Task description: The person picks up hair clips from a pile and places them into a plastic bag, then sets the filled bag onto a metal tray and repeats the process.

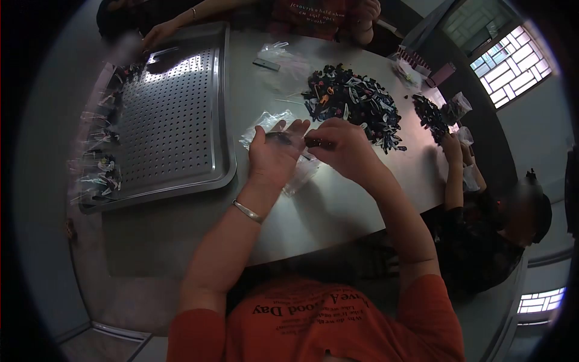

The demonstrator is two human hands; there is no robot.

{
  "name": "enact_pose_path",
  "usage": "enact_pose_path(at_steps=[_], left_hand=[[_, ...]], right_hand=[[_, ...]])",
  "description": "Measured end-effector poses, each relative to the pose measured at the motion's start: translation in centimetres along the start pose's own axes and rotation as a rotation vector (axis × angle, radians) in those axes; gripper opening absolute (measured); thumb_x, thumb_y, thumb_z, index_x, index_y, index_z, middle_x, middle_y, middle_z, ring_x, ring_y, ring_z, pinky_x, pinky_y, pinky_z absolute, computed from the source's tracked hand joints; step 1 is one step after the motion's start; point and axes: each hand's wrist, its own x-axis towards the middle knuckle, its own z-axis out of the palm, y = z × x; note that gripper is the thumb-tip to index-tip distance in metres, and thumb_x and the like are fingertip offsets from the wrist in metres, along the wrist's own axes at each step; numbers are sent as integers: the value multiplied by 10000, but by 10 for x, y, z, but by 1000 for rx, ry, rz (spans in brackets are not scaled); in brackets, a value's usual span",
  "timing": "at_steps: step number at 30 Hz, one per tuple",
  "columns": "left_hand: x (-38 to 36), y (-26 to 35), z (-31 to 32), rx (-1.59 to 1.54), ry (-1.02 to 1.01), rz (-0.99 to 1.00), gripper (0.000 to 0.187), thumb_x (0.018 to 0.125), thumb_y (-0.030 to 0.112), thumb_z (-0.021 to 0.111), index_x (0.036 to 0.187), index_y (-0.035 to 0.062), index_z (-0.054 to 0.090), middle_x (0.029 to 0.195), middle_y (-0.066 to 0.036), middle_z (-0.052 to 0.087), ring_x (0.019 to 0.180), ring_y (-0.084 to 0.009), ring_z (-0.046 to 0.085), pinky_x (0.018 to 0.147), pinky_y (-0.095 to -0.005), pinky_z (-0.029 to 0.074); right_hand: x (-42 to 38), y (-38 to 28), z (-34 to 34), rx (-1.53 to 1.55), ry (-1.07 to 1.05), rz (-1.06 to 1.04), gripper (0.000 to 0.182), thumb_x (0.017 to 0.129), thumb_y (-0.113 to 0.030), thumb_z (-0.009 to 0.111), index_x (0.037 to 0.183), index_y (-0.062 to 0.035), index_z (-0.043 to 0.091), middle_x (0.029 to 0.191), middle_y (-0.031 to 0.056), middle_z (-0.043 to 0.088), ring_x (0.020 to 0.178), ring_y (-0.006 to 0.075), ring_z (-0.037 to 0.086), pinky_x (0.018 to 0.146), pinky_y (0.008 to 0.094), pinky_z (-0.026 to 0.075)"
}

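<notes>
My left hand (274,154) is palm up over the metal table (338,199), with small dark pieces (279,137) resting across its palm and fingers. Close beside its fingertips, my right hand (344,145) pinches a small dark item (318,143). Clear plastic bags (250,130) lie under and around my left hand. Beyond my hands spreads a large pile of small dark pieces (356,99), with a few orange and white ones among them.
A perforated metal tray (226,139) stands at the left, with filled clear bags (99,163) along its outer side. People sit across the table and at the right; a co-worker's hands (452,148) touch a smaller dark pile (429,117). A grey object (266,64) lies near loose bags.
</notes>
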Motion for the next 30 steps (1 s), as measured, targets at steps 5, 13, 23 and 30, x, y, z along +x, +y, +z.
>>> enact_pose_path(at_steps=[5,13,23,30], left_hand=[[-4,-3,-1,83,-61,-13,512,985,481,197,1147,29,373,1166,-286,502,1135,-446,487,963,-588,377],[-3,5,4,-42,-34,-14,529,985,485,213,1128,2,373,1200,-283,466,1171,-440,458,990,-596,355],[-4,2,-2,85,-117,-60,541,980,505,183,1169,38,382,1225,-269,483,1164,-442,461,979,-566,375],[-7,0,9,93,-79,-43,533,981,501,166,1152,42,377,1214,-272,505,1163,-418,474,985,-536,375]], right_hand=[[3,-12,11,-222,152,-113,204,692,-58,717,895,-53,701,843,102,613,723,253,637,656,316,528],[-1,-17,6,-136,126,-46,235,680,-33,719,913,-55,698,857,94,621,713,229,649,635,299,536],[4,-23,6,3,173,-113,271,703,-9,733,967,-57,696,957,102,680,762,184,671,631,280,546],[1,-14,8,-9,208,-147,271,708,30,722,951,-88,717,879,70,701,762,162,669,639,259,532]])
